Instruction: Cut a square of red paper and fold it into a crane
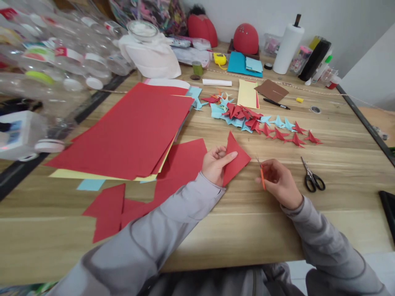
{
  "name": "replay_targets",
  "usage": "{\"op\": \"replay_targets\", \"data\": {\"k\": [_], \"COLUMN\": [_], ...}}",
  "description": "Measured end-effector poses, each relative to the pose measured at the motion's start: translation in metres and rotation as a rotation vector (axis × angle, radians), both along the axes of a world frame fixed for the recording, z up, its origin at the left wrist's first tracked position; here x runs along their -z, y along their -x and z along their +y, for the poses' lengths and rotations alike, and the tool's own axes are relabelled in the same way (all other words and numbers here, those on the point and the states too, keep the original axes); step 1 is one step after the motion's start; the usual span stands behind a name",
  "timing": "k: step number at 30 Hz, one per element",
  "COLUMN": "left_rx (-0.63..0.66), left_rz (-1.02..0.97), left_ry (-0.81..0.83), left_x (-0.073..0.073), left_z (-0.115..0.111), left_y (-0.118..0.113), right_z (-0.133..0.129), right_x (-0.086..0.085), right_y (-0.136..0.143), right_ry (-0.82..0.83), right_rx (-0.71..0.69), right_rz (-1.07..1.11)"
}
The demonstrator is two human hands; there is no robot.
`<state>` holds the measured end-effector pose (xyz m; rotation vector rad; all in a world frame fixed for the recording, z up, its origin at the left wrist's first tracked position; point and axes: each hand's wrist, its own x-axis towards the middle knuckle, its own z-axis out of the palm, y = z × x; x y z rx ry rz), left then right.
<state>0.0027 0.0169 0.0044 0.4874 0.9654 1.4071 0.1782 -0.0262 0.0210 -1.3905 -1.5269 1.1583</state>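
Over the wood-grained tabletop [247, 234], the left hand [216, 165] pinches flat, angular red paper [237, 166] and the right hand [281, 181] grips a slim orange tool [263, 177], fingers [230, 158] closed on both.

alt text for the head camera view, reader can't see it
A person's left hand holds red paper; the right hand holds an orange-handled tool. Folded red and blue paper shapes lie beyond on the table.
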Motion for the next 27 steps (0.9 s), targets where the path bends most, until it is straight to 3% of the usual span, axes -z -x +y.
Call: {"op": "replay_targets", "data": {"k": [4,6,8,15,22,27], "left_rx": [0.02,0.019,0.014,0.06,0.104,0.119], "left_rz": [-0.062,-0.068,-0.07,-0.041,-0.04,-0.033], "left_ry": [0.037,0.034,0.025,0.002,-0.058,-0.09], "left_x": [0.001,0.002,0.003,0.001,0.002,0.001], "left_z": [0.002,0.002,0.001,-0.002,-0.005,-0.003], "left_y": [0.001,0.001,0.001,-0.002,-0.003,-0.003], "right_z": [0.002,0.002,0.001,0.001,-0.001,0.0], "right_x": [-0.002,-0.001,0.001,0.008,0.009,0.011], "right_y": [-0.005,-0.005,-0.003,0.001,0.002,0.003], "right_ry": [0.423,0.551,0.599,0.574,0.433,0.418], "right_rx": [-0.257,-0.383,-0.424,-0.396,-0.346,-0.213], "right_rz": [0.546,0.672,0.722,0.742,0.71,0.68]}}
